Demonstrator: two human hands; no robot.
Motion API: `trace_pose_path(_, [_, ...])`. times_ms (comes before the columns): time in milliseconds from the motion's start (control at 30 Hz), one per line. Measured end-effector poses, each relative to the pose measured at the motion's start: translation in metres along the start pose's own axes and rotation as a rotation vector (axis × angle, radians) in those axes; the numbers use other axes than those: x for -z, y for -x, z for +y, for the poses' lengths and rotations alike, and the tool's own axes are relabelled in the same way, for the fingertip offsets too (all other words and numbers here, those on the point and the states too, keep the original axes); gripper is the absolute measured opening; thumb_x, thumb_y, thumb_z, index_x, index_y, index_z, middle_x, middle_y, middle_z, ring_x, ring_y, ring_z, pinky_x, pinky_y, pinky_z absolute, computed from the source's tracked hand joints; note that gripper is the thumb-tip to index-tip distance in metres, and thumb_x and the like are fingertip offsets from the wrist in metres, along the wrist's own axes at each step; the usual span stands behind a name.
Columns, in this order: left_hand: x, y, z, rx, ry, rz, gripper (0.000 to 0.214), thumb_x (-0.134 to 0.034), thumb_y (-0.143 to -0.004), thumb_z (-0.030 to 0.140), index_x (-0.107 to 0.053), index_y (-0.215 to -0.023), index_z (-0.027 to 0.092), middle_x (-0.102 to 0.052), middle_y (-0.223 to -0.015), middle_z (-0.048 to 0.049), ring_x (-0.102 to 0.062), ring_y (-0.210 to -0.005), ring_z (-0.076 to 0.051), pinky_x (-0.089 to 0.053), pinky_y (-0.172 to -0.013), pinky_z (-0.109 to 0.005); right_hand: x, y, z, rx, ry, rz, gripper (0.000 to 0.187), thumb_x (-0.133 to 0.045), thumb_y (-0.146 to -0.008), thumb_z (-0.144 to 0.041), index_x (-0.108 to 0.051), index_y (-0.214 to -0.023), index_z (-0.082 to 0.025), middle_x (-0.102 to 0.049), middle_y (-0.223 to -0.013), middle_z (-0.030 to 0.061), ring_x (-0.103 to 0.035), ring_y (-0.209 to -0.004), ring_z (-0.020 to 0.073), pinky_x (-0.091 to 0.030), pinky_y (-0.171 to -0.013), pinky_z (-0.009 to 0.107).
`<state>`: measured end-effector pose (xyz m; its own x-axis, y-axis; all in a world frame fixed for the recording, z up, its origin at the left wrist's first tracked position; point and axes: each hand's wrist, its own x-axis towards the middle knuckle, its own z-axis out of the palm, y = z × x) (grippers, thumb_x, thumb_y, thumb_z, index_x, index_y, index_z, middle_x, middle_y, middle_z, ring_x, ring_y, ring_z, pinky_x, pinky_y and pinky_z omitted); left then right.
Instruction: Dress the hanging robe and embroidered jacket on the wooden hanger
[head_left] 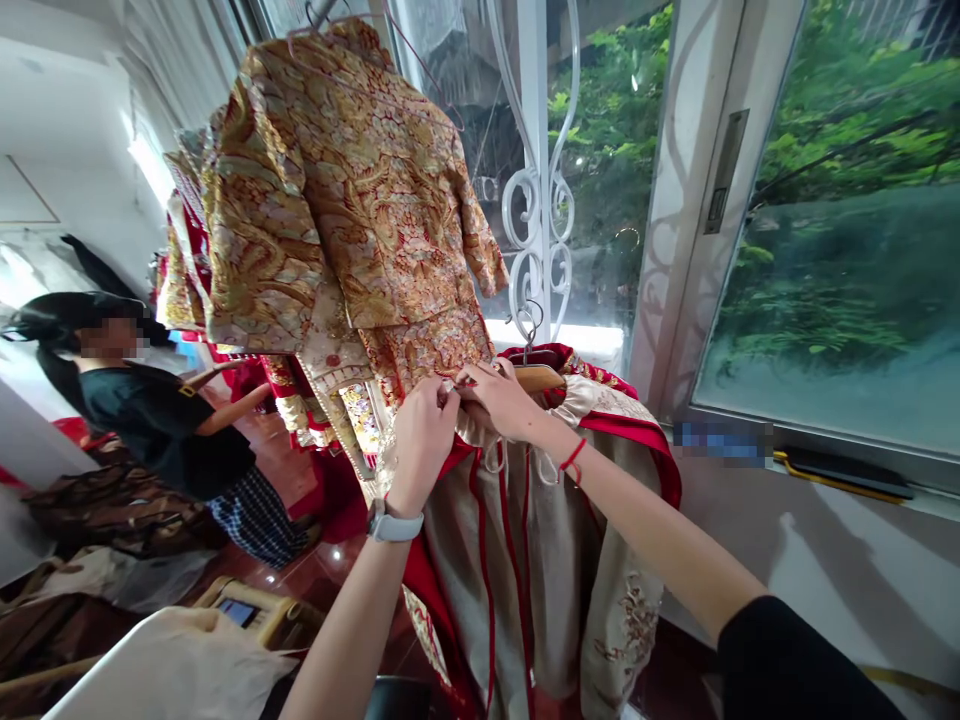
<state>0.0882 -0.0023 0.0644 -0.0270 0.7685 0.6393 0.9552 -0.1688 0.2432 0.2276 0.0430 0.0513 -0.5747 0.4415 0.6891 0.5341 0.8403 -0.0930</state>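
Note:
A pale grey-beige garment (555, 560) with red edging and red ties hangs from a wooden hanger (538, 378) in front of me. My left hand (427, 435) is closed in a pinch at the garment's gathered top edge, left of the hanger. Close beside it, my right hand (499, 398) bends over the same edge, its fingers closed on the cloth. The fingertips of both hands nearly meet, and any small part between them is too hidden to make out. Just behind them hangs a gold and red embroidered jacket (390, 190).
More embroidered garments (184, 260) hang farther back on the left. A person (142, 410) in a black top stands there, arms stretched toward red clothes. To the right are a window (840, 230) and a sill with a black and yellow object (844, 475).

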Motion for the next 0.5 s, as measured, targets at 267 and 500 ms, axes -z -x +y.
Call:
trace_pose_path(267, [-0.006, -0.009, -0.006, -0.058, 0.001, -0.102, 0.020, -0.048, -0.087, 0.036, -0.061, -0.086, 0.020, -0.067, -0.089, -0.0072, -0.061, -0.083, -0.022, -0.040, -0.068, -0.030, 0.057, 0.094, 0.069, -0.541, 0.127, 0.326, 0.024, -0.057, -0.085, -0.027, -0.067, -0.106, -0.020, -0.068, -0.107, 0.0092, -0.058, -0.102, 0.0277, -0.043, -0.091, 0.043])
trace_pose_path(500, [-0.022, -0.078, -0.019, -0.092, 0.159, -0.533, 0.033, -0.059, -0.073, 0.037, -0.052, -0.045, 0.021, -0.052, -0.049, 0.0003, -0.052, -0.055, -0.016, -0.040, -0.055, -0.027, 0.043, 0.113, 0.082, -0.730, 0.311, 0.097, 0.033, -0.057, -0.083, -0.040, -0.064, -0.110, -0.022, -0.069, -0.108, 0.0101, -0.058, -0.100, 0.0308, -0.043, -0.084, 0.043])
